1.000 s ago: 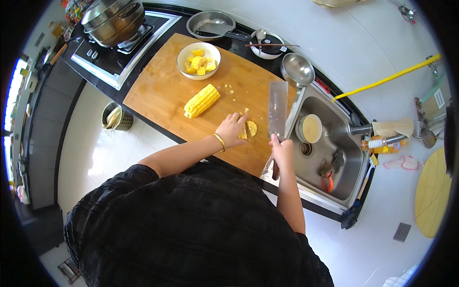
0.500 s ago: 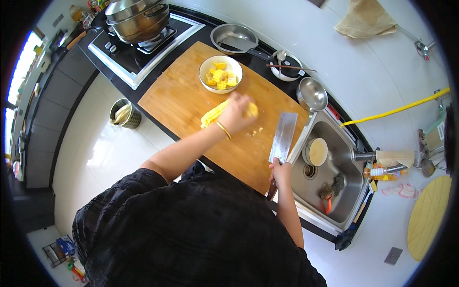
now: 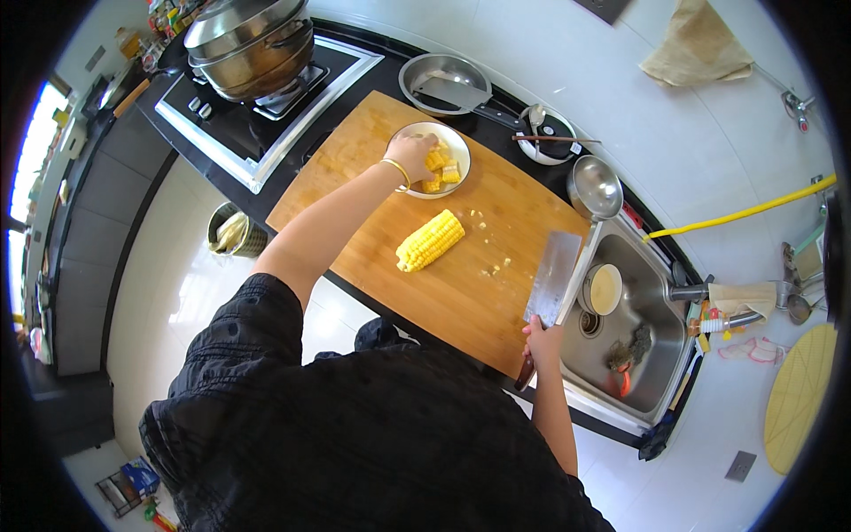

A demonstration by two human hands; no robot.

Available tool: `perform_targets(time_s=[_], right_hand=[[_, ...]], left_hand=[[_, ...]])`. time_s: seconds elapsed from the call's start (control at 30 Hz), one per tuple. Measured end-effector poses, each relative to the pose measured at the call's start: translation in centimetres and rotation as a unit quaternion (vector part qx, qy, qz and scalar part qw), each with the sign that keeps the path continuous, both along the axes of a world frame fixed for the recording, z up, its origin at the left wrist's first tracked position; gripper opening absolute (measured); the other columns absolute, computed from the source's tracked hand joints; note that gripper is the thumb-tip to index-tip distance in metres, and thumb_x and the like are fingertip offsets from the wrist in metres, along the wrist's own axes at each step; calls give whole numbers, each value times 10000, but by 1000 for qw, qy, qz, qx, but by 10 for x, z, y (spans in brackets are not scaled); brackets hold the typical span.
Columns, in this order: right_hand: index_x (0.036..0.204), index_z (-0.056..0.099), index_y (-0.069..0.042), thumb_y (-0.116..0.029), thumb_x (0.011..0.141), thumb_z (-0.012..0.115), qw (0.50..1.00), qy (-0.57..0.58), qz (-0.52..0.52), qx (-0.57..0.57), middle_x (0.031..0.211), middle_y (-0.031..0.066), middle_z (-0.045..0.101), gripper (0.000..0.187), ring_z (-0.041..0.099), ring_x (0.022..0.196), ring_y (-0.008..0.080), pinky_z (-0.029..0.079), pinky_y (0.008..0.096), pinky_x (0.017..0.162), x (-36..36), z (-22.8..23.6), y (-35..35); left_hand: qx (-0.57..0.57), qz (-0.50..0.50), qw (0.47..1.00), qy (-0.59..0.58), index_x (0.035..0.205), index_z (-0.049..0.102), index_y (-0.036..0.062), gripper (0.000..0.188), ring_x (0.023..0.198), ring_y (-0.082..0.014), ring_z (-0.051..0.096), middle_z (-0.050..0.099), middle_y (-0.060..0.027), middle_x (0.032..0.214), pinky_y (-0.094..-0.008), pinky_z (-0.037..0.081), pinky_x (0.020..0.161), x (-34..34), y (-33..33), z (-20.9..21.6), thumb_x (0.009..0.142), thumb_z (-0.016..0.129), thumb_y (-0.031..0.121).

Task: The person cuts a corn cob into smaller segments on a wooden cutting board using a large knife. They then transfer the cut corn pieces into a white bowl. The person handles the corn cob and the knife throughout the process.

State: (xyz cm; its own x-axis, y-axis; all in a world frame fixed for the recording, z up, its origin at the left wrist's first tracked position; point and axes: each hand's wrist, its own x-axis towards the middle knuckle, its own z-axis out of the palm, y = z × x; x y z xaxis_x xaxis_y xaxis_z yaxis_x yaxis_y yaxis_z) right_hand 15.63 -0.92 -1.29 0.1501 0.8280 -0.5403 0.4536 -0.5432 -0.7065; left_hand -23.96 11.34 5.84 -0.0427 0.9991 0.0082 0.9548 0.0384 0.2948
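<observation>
My left hand (image 3: 413,156), with a gold bangle at its wrist, reaches into the white bowl (image 3: 462,182) on the far part of the wooden cutting board (image 3: 355,186). Its fingers are curled down around a piece of corn, largely hidden by the hand. Other cut corn pieces (image 3: 450,172) lie beside the fingers. Nearer to me, a longer peeled length of corn (image 3: 431,241) rests on the board, with loose kernels to its right. My right hand (image 3: 543,341) grips the dark handle of a cleaver (image 3: 554,277), whose broad blade lies along the board's right edge.
Right of the board is a steel sink (image 3: 651,381) holding a bowl (image 3: 605,289). A frying pan (image 3: 432,66) with a knife across it, a scale (image 3: 551,149) and a metal bowl (image 3: 595,187) line the back. A large pot (image 3: 253,62) stands on the stove at left.
My left hand has moved from the corn on the board, up and left into the bowl, taking a cut piece along. My right hand still holds the cleaver at the board's right edge.
</observation>
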Motion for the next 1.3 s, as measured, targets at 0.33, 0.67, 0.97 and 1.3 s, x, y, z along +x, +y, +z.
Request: perform_targets(time_s=[0.33, 0.67, 0.97, 1.3], right_hand=[[639, 492, -2, -217, 879, 518, 999, -12, -26, 16, 405, 17, 356, 323, 370, 274, 138, 302, 294, 272, -10, 1, -2], [637, 510, -4, -237, 878, 520, 999, -7, -34, 12, 397, 33, 377, 335, 389, 278, 147, 301, 296, 281, -12, 5, -3], [625, 563, 20, -261, 855, 552, 999, -34, -13, 29, 409, 82, 466, 363, 465, 299, 184, 340, 314, 305, -8, 0, -5], [573, 589, 38, -346, 801, 594, 983, -106, 110, 103, 503, 184, 544, 447, 591, 546, 310, 440, 389, 543, -22, 20, 8]], left_hand=[[132, -203, 970, -8, 1162, 525, 107, 555, 1056, -283, 508, 551, -123, 1133, -358, 409, 916, -56, 29, -19, 643, 717, 149], [-16, -90, 993, -81, 1137, 564, 162, 524, 953, -280, 561, 599, -140, 969, -334, 452, 838, -35, 22, 25, 644, 720, 249], [116, -91, 984, -102, 908, 553, 42, 382, 758, -331, 579, 567, -163, 920, -372, 485, 656, 47, -122, -16, 727, 680, 353], [76, 27, 956, -282, 856, 632, -6, 255, 740, -220, 628, 639, -128, 805, -302, 507, 696, 53, -104, -46, 670, 704, 152]])
